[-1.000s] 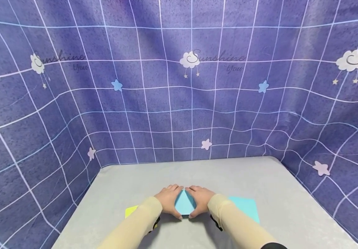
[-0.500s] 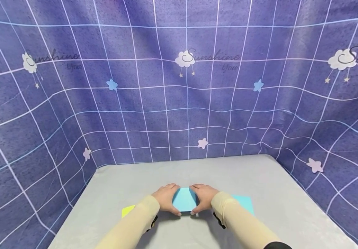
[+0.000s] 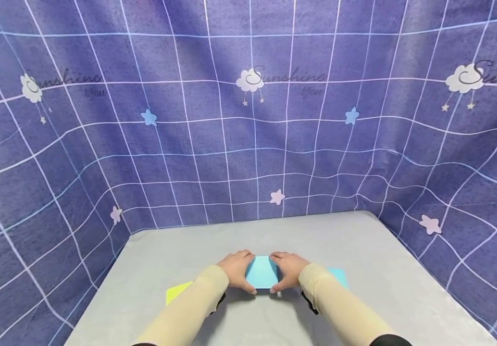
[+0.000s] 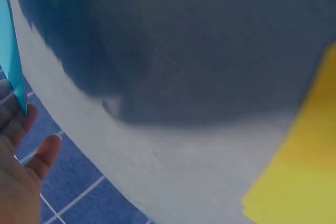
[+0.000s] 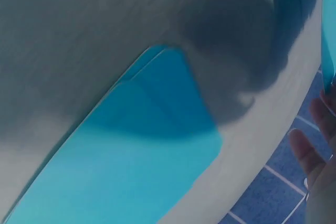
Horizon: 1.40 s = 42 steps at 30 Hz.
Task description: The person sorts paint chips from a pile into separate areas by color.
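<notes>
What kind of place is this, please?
Probably a small set-up craft corner, not an ordinary room: a grey table, a purple grid cloth hung around it, and both hands holding blue paper.

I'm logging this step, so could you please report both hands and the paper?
Left hand and right hand both grip the blue folded paper above the grey table. Yellow sheet left, blue sheets right, neither in the way.
</notes>
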Each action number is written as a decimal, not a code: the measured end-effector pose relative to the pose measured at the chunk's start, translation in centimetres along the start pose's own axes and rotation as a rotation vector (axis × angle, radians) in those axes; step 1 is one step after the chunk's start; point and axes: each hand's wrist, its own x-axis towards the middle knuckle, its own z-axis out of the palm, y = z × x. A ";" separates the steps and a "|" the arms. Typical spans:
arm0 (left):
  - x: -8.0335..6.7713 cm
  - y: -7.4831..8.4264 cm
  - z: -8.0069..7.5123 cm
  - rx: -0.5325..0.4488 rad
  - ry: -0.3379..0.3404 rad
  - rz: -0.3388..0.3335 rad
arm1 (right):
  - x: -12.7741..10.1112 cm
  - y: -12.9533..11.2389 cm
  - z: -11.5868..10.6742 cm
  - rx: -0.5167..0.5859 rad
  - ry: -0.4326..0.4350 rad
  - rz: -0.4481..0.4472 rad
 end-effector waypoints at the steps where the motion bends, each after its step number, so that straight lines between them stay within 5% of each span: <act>1: 0.3 0.3 0.0 -0.001 -0.002 0.007 | -0.3 0.3 0.0 0.004 0.001 0.009; 19: 5.2 4.2 1.6 0.007 -0.009 0.131 | -5.0 4.3 -0.1 0.057 0.018 0.166; 30: 3.9 4.6 0.9 0.016 -0.074 0.056 | -4.0 3.6 0.2 0.046 -0.011 0.168; 42: 3.8 3.6 1.4 0.047 -0.036 0.038 | -4.2 3.6 -0.3 0.012 -0.022 0.205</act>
